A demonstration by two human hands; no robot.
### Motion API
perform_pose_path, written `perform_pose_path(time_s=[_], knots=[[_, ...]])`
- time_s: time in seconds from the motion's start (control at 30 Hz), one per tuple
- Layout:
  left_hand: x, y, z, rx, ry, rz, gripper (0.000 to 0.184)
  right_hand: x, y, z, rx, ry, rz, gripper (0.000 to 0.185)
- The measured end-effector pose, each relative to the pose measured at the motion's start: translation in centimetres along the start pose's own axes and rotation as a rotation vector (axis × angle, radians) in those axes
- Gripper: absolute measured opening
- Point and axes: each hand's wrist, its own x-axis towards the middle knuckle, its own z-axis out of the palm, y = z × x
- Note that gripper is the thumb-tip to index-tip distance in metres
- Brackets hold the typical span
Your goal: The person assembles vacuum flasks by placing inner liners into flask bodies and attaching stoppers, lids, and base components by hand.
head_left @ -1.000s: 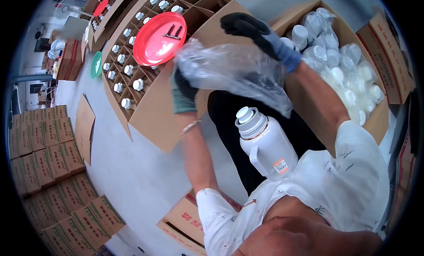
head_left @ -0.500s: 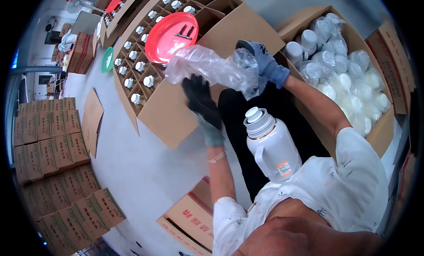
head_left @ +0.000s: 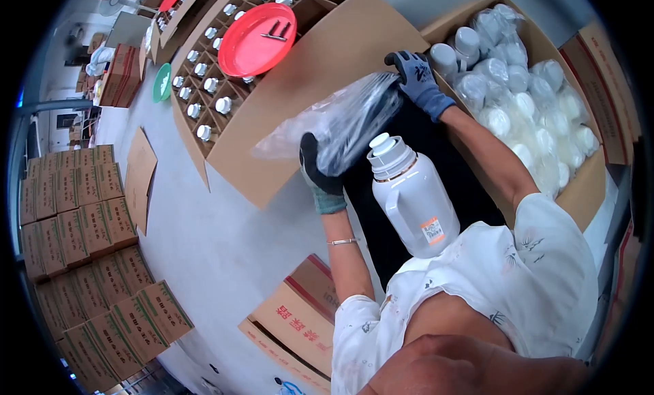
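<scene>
A clear plastic bag is stretched between my two gloved hands, above my lap. My left hand, in a dark-palmed glove with a green cuff, is closed on the bag's lower left edge. My right hand, in a blue-grey glove, pinches the bag's upper right end. Below the bag a white jug with a handle, a white stopper and an orange-edged label leans on my lap against my shirt. Nothing is touching the jug's stopper.
Ahead, a divided carton holds white-capped bottles, with a red plate and small dark pieces on top. At right, an open carton holds bagged white items. Stacked boxes stand at left; a printed carton lies below.
The bag has been pulled out from a crumpled bunch into a flatter, wider sheet. My left hand has closed on its edge, and my right hand has moved slightly up.
</scene>
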Motion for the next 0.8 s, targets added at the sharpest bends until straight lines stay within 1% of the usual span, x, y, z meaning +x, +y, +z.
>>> perform_pose_path(time_s=[0.03,0.07,0.13,0.2,0.23,0.27,0.3,0.33,0.4,0.43,0.47,0.5,0.53,0.57,0.67,0.7,0.73,0.77,0.8], knots=[[-1.5,-0.1,0.1,-0.012,-0.111,0.070,0.050,-1.0,0.0,-0.4,0.039,0.015,-0.025,0.041],[-1.9,-1.1,-3.2,0.083,-0.087,0.097,0.051,-2.2,-0.1,-0.9,0.080,0.027,-0.048,0.046],[-2.8,-3.3,-9.9,0.276,-0.031,0.145,0.052,-5.3,-0.8,-2.2,0.119,0.043,-0.058,0.049],[-4.8,-1.6,-13.5,0.376,-0.167,-0.084,0.058,-8.0,-1.8,-3.6,0.159,0.077,-0.074,0.052],[-6.9,-1.4,-12.9,0.331,-0.177,-0.120,0.053,-9.5,-2.6,-4.4,0.145,0.153,-0.102,0.047],[-8.8,-0.3,-9.7,0.412,-0.171,-0.202,0.048,-10.7,-3.6,-5.7,0.217,0.117,-0.163,0.043],[-10.8,1.6,-4.6,0.494,-0.163,-0.284,0.045,-11.6,-4.6,-7.5,0.289,0.081,-0.224,0.040],[-12.3,2.5,-2.2,0.575,-0.153,-0.368,0.043,-12.5,-5.1,-8.6,0.362,0.042,-0.283,0.037],[-14.9,2.3,-3.7,0.470,-0.193,-0.272,0.045,-14.0,-5.4,-9.4,0.442,0.048,-0.345,0.030],[-15.4,2.7,-3.3,0.537,-0.186,-0.323,0.045,-14.6,-5.3,-9.8,0.480,0.052,-0.376,0.027],[-15.8,3.3,-1.9,0.603,-0.183,-0.375,0.046,-15.1,-5.1,-10.1,0.437,-0.010,-0.387,0.027],[-16.1,4.9,-0.4,0.790,-0.153,-0.526,0.048,-15.4,-4.8,-10.4,0.392,-0.070,-0.399,0.026],[-16.3,5.4,0.6,0.851,-0.204,-0.578,0.047,-15.8,-4.3,-10.8,0.345,-0.126,-0.411,0.026],[-16.6,5.9,1.5,0.911,-0.260,-0.627,0.046,-16.3,-3.4,-10.9,0.324,-0.135,-0.521,0.030],[-17.8,5.5,-0.3,1.093,-0.237,-0.525,0.040,-17.0,-3.2,-12.1,0.248,-0.196,-0.571,0.035],[-18.4,4.6,-0.5,0.898,-0.127,-0.298,0.034,-16.5,-3.4,-12.2,0.261,-0.204,-0.548,0.038],[-17.0,3.7,-1.6,0.735,-0.074,-0.178,0.033,-16.3,-3.0,-11.3,0.311,-0.226,-0.477,0.038],[-15.3,3.5,-2.5,0.456,-0.083,-0.075,0.032,-15.5,-2.9,-10.1,0.318,-0.215,-0.314,0.037],[-12.6,3.3,-1.3,0.435,0.003,0.071,0.032,-13.5,-3.9,-9.7,0.382,-0.026,-0.269,0.036]])
